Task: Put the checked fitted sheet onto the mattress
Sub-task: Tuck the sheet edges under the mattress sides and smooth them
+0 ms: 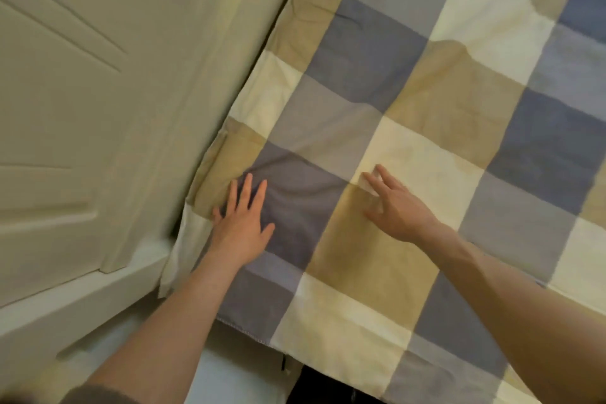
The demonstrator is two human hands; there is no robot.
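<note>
The checked sheet (426,108) fills most of what I see, spread over the mattress, which is hidden beneath it. It runs from the near edge to the far right, with shallow creases across the far squares. On the left a cream panelled door (65,108) stands just beside the bed's left edge, and the sheet is bunched in folds there. At the near edge the stitched hem (242,328) hangs loose over the side, so I judge this corner is not yet tucked under. My left hand (241,226) lies flat on a blue square near that bunched corner, fingers straight and slightly spread, holding nothing. My right hand (393,207) is open too, fingers splayed on or just above a pale square, gripping nothing. If I smooth hard toward the far side, the loose hem could ride up and the corner slip off. The narrow gap by the door could trap the folds.
</note>
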